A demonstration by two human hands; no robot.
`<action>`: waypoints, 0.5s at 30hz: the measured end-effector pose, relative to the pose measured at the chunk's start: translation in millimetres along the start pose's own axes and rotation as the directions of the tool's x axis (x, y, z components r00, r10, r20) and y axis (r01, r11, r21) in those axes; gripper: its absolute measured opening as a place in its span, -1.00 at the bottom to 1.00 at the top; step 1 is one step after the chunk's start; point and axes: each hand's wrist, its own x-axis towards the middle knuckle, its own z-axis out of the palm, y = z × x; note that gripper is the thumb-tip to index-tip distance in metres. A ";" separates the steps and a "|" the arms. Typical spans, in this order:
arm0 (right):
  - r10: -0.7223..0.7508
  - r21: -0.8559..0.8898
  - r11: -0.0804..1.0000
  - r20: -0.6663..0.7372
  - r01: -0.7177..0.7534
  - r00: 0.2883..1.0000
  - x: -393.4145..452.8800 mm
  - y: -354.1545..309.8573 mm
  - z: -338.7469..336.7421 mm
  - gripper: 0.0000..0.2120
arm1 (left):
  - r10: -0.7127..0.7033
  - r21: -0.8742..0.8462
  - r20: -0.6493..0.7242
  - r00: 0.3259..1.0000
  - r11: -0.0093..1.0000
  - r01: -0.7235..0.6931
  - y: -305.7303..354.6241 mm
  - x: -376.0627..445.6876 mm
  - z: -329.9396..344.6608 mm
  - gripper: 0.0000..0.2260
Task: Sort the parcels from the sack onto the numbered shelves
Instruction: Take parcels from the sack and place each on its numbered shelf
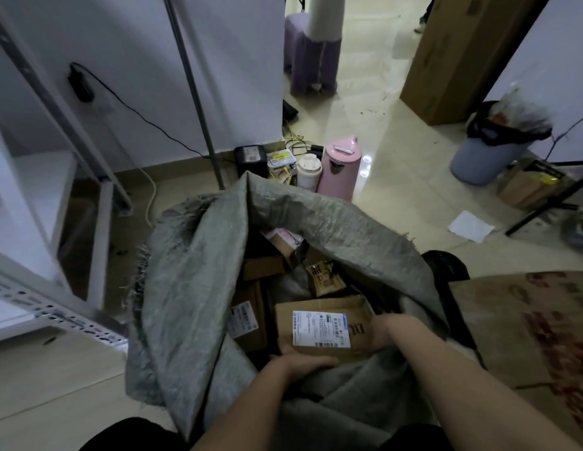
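Now I have both hands, left (303, 364) and right (379, 333), gripping a labelled parcel (322, 327) inside the sack (192, 288); next I would lift it out and read its label.

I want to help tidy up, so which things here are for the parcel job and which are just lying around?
For the job:
grey sack
labelled parcel, held by left hand and right hand
other parcels in the sack
metal shelf

Just lying about:
pink kettle
white cup
bin
white paper
tall carton
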 end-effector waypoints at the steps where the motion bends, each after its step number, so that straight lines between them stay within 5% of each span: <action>1: 0.010 0.016 1.000 -0.006 -0.009 1.000 26.4 7.1 9.6 -0.23 | -0.011 -0.016 -0.008 1.000 1.000 0.011 -0.1 1.8 -0.8 0.47; 7: 0.130 0.097 0.987 -0.040 -0.126 0.991 -30.8 -4.9 -4.9 -0.39 | 0.041 -0.044 -0.159 0.986 0.998 -0.049 -2.7 10.1 -4.5 0.08; 10: 0.167 0.088 0.984 -0.166 -0.154 0.972 -39.0 -8.4 -10.8 -0.49 | 0.061 -0.082 -0.246 0.967 0.993 -0.084 -0.2 16.5 -4.5 -0.03; 15: 0.042 0.227 0.972 -0.433 0.064 0.900 -23.4 -17.5 -22.9 -0.64 | 0.098 -0.114 -0.359 0.928 0.982 -0.148 8.4 29.5 -14.9 -0.23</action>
